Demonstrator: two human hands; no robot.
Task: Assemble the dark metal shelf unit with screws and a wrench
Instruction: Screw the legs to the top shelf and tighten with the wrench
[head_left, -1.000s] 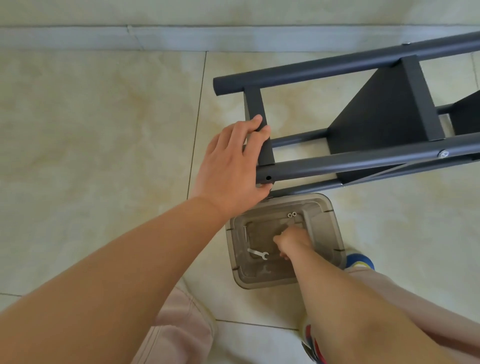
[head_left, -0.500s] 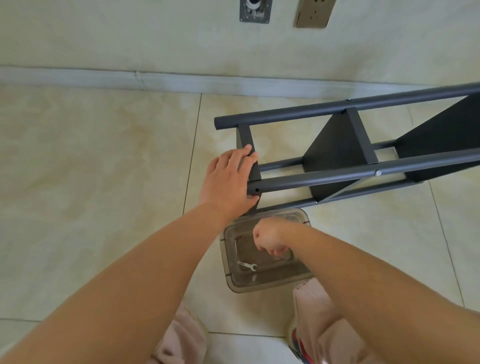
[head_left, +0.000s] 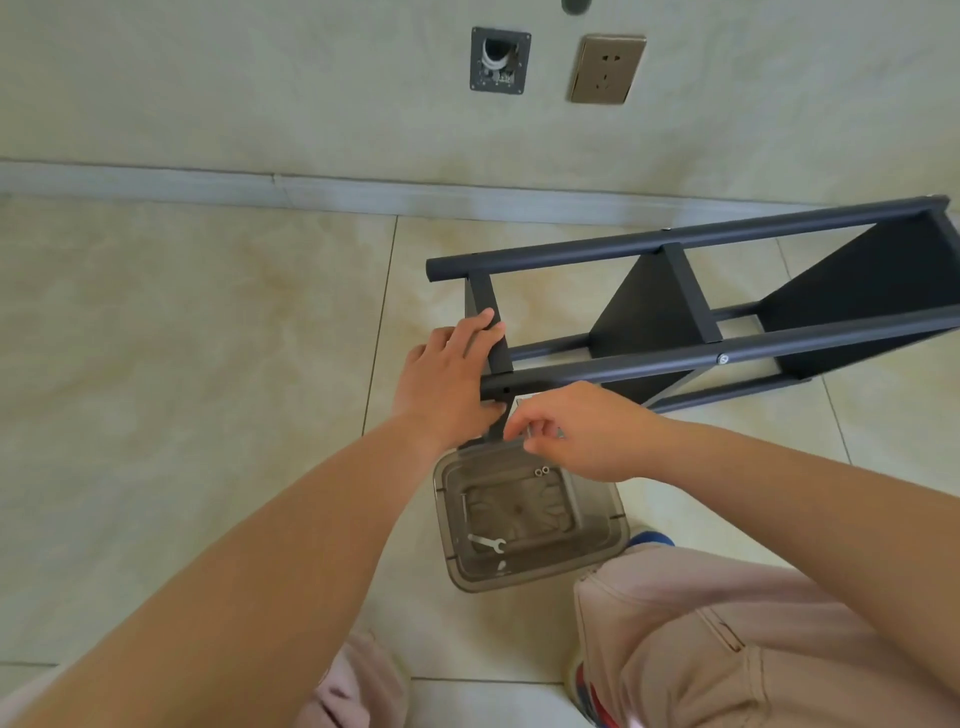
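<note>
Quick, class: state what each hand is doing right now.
Left hand: grips the shelf frame at its end crossbar.
Right hand: pinches a small screw.

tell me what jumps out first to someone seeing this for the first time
The dark metal shelf unit lying on its side on the tiled floor draws the eye first, with the left hand gripping its end crossbar. Just below it, the right hand pinches a small screw near the hole in the front tube. Beneath the hands sits a clear plastic box with a small wrench inside.
</note>
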